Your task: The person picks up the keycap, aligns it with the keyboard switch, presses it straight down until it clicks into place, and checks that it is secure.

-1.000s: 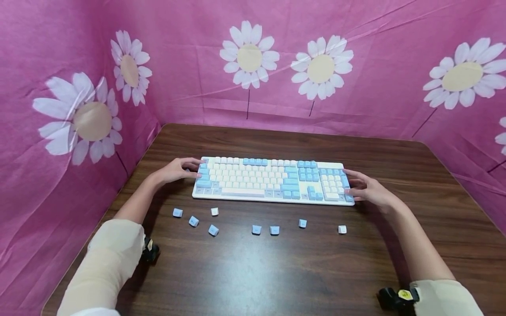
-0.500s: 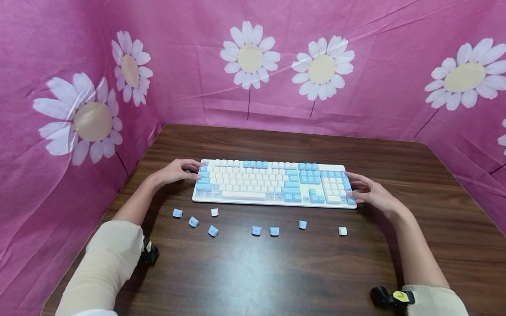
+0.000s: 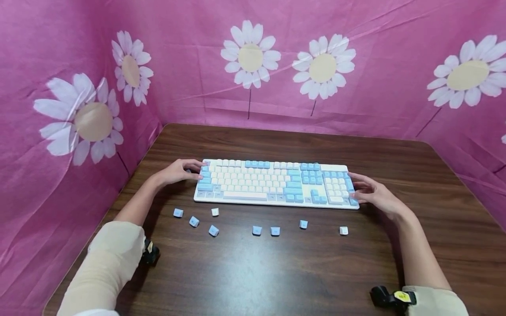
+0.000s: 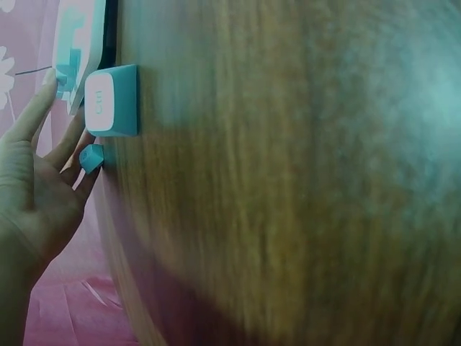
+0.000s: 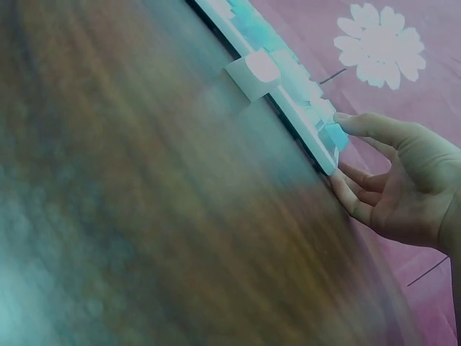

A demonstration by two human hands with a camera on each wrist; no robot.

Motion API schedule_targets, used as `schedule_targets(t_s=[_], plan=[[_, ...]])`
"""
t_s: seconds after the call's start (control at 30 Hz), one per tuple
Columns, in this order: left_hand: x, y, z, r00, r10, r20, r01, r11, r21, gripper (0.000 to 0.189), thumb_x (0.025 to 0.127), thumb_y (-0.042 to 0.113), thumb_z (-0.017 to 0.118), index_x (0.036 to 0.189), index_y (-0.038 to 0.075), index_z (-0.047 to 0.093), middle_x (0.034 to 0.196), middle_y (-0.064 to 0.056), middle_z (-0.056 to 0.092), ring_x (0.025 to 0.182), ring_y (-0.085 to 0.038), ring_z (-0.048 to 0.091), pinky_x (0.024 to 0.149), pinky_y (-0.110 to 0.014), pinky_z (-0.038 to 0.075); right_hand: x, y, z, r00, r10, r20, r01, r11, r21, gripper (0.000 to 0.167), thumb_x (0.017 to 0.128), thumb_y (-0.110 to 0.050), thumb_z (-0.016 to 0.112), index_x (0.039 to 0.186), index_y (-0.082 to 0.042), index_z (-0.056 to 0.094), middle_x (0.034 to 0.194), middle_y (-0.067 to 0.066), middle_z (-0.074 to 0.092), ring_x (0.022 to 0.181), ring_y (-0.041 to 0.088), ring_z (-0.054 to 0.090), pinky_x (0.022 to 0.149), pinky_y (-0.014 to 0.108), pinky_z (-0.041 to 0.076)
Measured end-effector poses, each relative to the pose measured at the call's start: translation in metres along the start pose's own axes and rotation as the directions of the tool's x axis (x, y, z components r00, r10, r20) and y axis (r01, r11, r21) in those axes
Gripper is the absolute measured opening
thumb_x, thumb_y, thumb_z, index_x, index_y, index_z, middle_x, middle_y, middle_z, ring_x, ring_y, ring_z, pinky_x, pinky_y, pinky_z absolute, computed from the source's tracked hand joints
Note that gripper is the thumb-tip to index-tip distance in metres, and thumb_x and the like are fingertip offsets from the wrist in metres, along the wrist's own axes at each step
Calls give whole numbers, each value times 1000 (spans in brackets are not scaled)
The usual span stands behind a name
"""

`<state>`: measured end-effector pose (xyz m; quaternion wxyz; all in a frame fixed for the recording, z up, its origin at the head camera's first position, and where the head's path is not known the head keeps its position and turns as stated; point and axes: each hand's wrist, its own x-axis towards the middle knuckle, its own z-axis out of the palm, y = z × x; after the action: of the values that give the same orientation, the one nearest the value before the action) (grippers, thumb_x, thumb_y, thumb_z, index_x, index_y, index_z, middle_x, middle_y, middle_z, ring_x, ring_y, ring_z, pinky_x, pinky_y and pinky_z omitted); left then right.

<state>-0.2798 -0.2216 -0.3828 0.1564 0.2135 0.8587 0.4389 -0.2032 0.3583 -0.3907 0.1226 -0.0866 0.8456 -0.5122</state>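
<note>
A white and light-blue keyboard (image 3: pixel 253 182) lies across the table, with bare gaps among its keys near the right side. My left hand (image 3: pixel 175 171) holds its left end, thumb on the near side of the grip and fingers farther back. At the opposite end my right hand (image 3: pixel 375 195) grips the edge; in the right wrist view, the thumb (image 5: pixel 360 124) is on top and other fingers are at the side and below. Whether the keyboard touches the table cannot be told. Loose keycaps lie in front, among them a blue one (image 4: pixel 112 101) and a white one (image 5: pixel 253 74).
More blue keycaps (image 3: pixel 257 230) and a white keycap (image 3: pixel 215 212) are scattered between the keyboard and the front of the brown wooden table (image 3: pixel 245 276). A pink cloth (image 3: pixel 182 66) printed with daisies hangs behind and at the sides.
The keyboard has come slightly nearer and a little to the right, both hands staying at its ends. The right forearm has shifted slightly. The loose keycaps lie as before.
</note>
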Motion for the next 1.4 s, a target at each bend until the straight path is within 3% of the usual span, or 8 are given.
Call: schedule_targets(t_s=[0.13, 0.27, 0.43, 0.67, 0.87, 1.1, 1.27, 1.4], plan=[[0, -2, 1, 998, 52, -39, -52, 998, 18, 50, 82, 19, 71, 126, 2, 54, 128, -16, 51, 121, -31, 39, 97, -50, 29, -1, 2, -1, 1000, -9, 1, 9, 1000, 2, 68, 89, -16, 62, 145, -9, 25, 132, 26, 35, 102, 8, 46, 74, 30, 48], [-3, -5, 0, 985, 105, -136, -99, 994, 50, 49, 82, 17, 71, 125, 1, 55, 127, -17, 52, 121, -32, 38, 99, -51, 25, 0, 2, -2, 1000, -3, 1, 3, 1000, 14, 68, 88, -15, 63, 145, -9, 26, 131, 26, 35, 101, 9, 48, 74, 30, 48], [-10, -12, -2, 969, 50, -242, -45, 999, 26, 48, 83, 15, 70, 125, -3, 53, 121, -23, 53, 113, -35, 45, 97, -50, 28, -1, 4, -2, 1000, 5, -5, -5, 1000, -4, 68, 88, -18, 63, 145, -10, 26, 131, 26, 37, 101, 8, 47, 74, 30, 48], [-18, -27, -4, 957, -25, -289, 29, 999, 12, 49, 82, 17, 71, 121, -6, 52, 114, -24, 55, 102, -34, 49, 87, -41, 36, -2, 6, -1, 1000, -7, 2, 7, 1000, 14, 68, 89, -16, 62, 145, -8, 25, 130, 26, 36, 99, 6, 49, 73, 29, 48], [-20, -33, -4, 950, -4, -312, 23, 998, 57, 39, 79, 13, 74, 110, -4, 58, 97, -19, 58, 83, -23, 51, 72, -27, 40, -2, 4, -1, 1000, -4, 18, 3, 999, 41, 68, 88, -15, 63, 145, -8, 25, 131, 26, 34, 99, 7, 49, 74, 30, 48], [-30, 1, 2, 953, -1, -302, 19, 998, 57, 35, 79, 1, 70, 106, -14, 56, 90, -28, 56, 77, -28, 49, 62, -19, 37, 0, 4, -2, 1000, -6, 20, 5, 998, 55, 68, 89, -14, 62, 145, -8, 25, 132, 27, 34, 98, 7, 51, 73, 30, 49], [-21, -26, -2, 955, -2, -297, 29, 996, 88, 34, 80, 9, 72, 106, -9, 59, 87, -16, 59, 76, -23, 51, 62, -20, 39, 0, 5, -1, 1000, -7, 16, 6, 998, 60, 68, 88, -14, 63, 145, -8, 26, 131, 27, 34, 98, 7, 51, 74, 30, 49], [-18, -32, -2, 956, 3, -292, 32, 993, 112, 33, 81, 12, 71, 106, -6, 61, 86, -11, 59, 76, -21, 52, 64, -23, 41, -1, 5, -1, 1000, -2, 10, 2, 999, 49, 68, 88, -15, 63, 145, -8, 26, 131, 27, 35, 99, 7, 50, 74, 29, 48]])
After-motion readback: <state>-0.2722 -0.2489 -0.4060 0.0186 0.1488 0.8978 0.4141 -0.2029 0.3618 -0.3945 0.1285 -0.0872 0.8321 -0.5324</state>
